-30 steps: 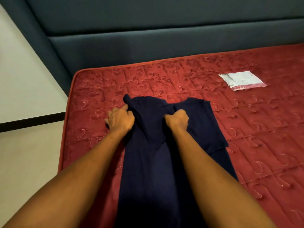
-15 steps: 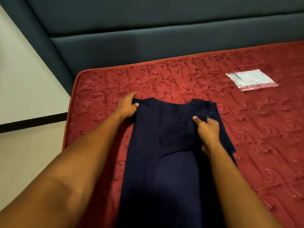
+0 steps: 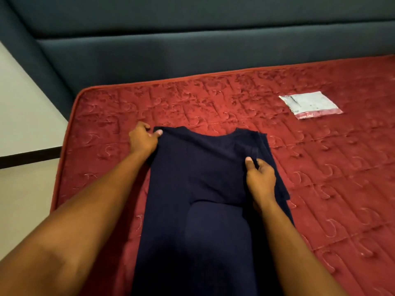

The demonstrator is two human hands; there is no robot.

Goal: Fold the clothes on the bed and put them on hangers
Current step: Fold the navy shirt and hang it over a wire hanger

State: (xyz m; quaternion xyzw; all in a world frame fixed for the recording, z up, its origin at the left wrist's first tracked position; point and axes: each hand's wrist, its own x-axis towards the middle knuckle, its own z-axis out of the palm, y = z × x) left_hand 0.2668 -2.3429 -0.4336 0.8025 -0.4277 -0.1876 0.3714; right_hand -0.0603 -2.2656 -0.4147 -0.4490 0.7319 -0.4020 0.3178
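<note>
Navy shirt (image 3: 196,178) lies flat on red quilted mattress (image 3: 331,199), spanning gap between your hands, neckline on far edge, layered fabric edges on right side. Your left hand (image 3: 142,141) pinches shirt's far-left corner, thumb on top. Your right hand (image 3: 259,178) pinches fold of cloth near right shoulder, thumb and forefinger closed on it. Flat plastic packet (image 3: 311,104) on mattress, well beyond and right of your right hand. Dark padded headboard (image 3: 192,50) past both hands.
</note>
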